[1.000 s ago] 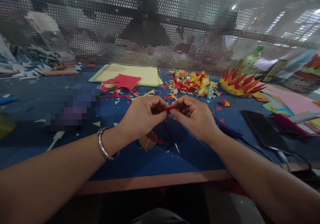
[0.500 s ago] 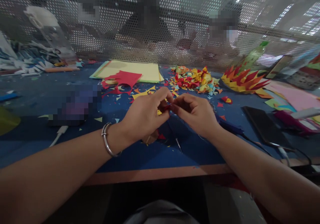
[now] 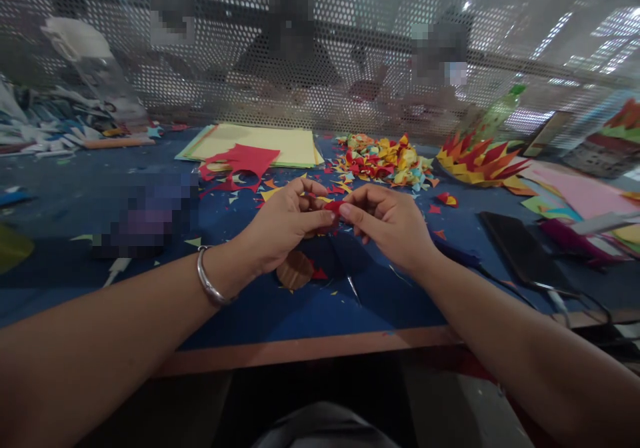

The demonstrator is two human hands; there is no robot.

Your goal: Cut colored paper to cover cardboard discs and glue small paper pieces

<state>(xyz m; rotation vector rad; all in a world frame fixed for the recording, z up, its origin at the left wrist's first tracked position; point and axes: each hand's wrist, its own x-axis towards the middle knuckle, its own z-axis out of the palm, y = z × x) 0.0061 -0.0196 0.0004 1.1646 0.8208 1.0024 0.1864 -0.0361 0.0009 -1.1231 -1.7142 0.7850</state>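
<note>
A small piece of red paper [image 3: 334, 206] is pinched between my two hands over the middle of the table. My left hand [image 3: 287, 225], with a silver bangle at its wrist, grips the paper's left side between thumb and fingers. On the other side, my right hand [image 3: 387, 221] pinches it with thumb and forefinger. Beneath my left hand lies a round wooden disc [image 3: 295, 270] beside a red scrap. A thin metal-tipped tool [image 3: 353, 288] rests on the blue table [image 3: 320, 321] below my hands. Yellow paper behind the fingers is partly hidden.
Cut red paper [image 3: 253, 161] lies on a stack of pale yellow sheets [image 3: 285, 143]. Right of it are a heap of small folded papers [image 3: 385, 160] and a spiky red-orange paper piece [image 3: 480, 161]. A black phone [image 3: 520, 248] lies at right; a perforated screen [image 3: 215, 55] stands behind.
My left fingers have opened out somewhat, and more of the red paper shows between my hands. The wooden disc is now more exposed. The view has shifted slightly.
</note>
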